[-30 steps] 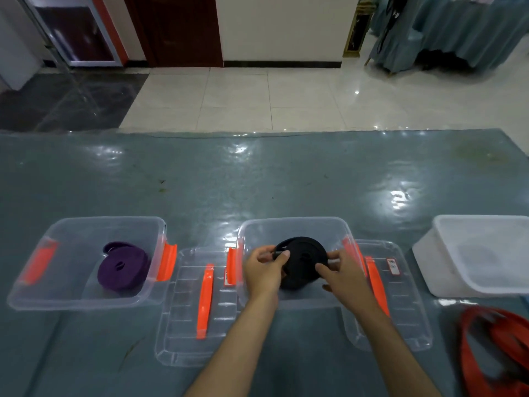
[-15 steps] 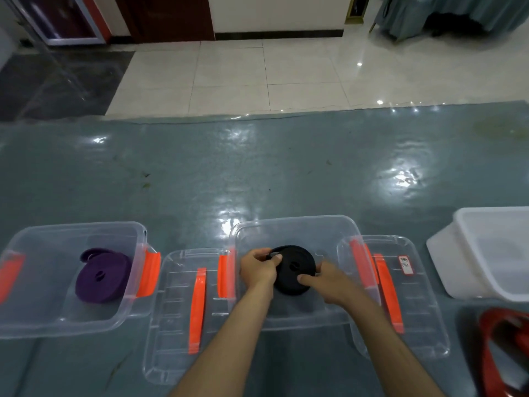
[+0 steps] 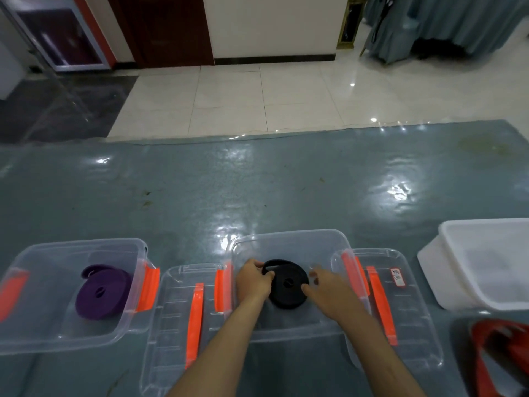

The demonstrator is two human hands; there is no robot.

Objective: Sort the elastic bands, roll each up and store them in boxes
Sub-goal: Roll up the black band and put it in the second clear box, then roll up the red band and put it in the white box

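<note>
Hands lower a rolled black band (image 3: 289,285) into the middle box (image 3: 289,239) at six o'clock; left hand (image 3: 253,283) pinches its loose tail, right hand (image 3: 322,285) steadies it with spread fingers. Releasing the tail last should prevent unrolling.

Black band (image 3: 289,285), purple band (image 3: 101,293) — clear boxes (image 3: 289,239), orange latches (image 3: 147,287).
</note>
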